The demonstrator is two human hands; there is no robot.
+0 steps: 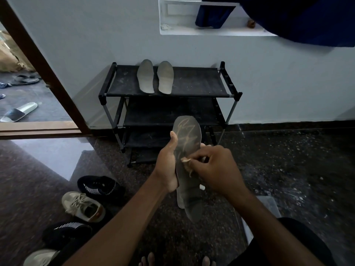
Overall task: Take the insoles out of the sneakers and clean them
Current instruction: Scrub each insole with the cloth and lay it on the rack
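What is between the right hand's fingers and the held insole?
A small pale scrap, seemingly cloth, pinched by the right hand against the insole that the left hand grips. The head view shows it.

Both arms out front. Left hand grips insole edge, thumb up; right hand pinches cloth against it.

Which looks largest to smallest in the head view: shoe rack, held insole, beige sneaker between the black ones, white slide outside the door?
1. shoe rack
2. held insole, though nearness to the camera enlarges it
3. beige sneaker
4. white slide, farther off, so its true size is unsure
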